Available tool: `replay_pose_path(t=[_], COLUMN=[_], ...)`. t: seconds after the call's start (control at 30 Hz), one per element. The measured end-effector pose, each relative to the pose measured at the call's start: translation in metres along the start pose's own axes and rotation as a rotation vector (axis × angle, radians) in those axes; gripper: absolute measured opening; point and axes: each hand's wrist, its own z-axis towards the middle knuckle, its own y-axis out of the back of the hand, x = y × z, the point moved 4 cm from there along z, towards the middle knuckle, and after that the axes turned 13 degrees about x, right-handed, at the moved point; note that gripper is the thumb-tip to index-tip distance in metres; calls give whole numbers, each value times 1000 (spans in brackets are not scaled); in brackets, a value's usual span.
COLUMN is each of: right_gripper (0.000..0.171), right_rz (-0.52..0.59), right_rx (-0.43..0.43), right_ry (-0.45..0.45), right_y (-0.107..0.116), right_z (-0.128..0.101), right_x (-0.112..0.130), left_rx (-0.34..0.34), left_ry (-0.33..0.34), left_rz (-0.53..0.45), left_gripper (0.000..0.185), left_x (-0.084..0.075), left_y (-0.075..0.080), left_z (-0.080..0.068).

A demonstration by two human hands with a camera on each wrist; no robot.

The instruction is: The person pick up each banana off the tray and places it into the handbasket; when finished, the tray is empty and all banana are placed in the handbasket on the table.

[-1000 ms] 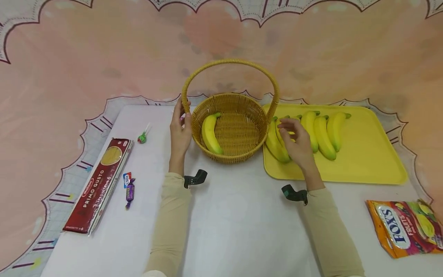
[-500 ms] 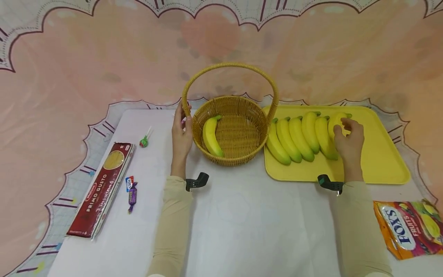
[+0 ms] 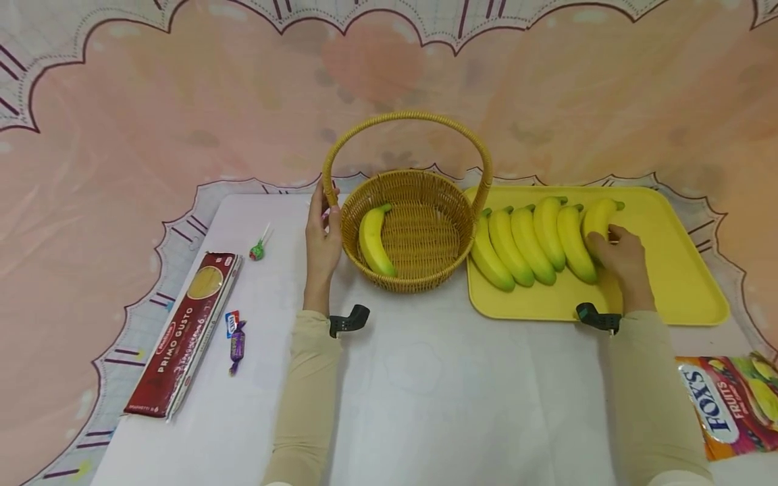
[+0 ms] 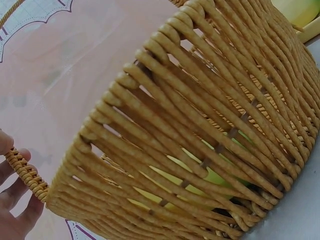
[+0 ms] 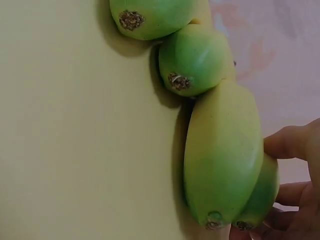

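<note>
My left hand [image 3: 322, 246] holds the left side of the wicker basket [image 3: 419, 283], and in the left wrist view its thumb and fingers are round the base of the handle [image 4: 27, 175]. One banana [image 3: 375, 244] lies inside, against the left wall. On the yellow tray [image 3: 675, 283], several bananas [image 3: 519, 246] lie side by side. At the right end of that row, my right hand [image 3: 626, 263] grips the last banana [image 3: 600, 214] between thumb and fingers. In the right wrist view, the neighbouring banana [image 5: 225, 155] partly hides the gripped one [image 5: 265, 192].
Left of the basket lie a red spaghetti pack [image 3: 185, 337], a green lollipop [image 3: 257, 251], a purple-wrapped candy [image 3: 238, 345] and a small blue-and-red packet [image 3: 232, 322]. An orange Fox's candy bag [image 3: 729, 405] lies in front of the tray's right side. A patterned cloth [image 3: 243, 121] hangs behind.
My right hand has moved right across the bananas, from the left part of the row to its right end, and has taken hold of the last one. My left hand stays at the basket.
</note>
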Motion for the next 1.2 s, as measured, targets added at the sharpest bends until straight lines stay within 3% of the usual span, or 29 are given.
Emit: replay_pose_path(t=[0.17, 0.43, 0.8, 1.2], right_gripper=[73, 68, 60, 55], right_rz=[21, -68, -151, -324], right_rx=[-29, -46, 68, 193], right_ry=[8, 191, 391, 544], right_y=[0, -13, -55, -95], right_z=[-16, -59, -109, -137], right_x=[7, 33, 69, 129], left_rx=[-9, -10, -4, 8], left_ry=[1, 10, 13, 35], left_rz=[-1, 5, 0, -9], left_gripper=[52, 53, 52, 53], left_x=[7, 7, 1, 7], left_y=[-1, -1, 1, 0], left_z=[1, 2, 2, -1])
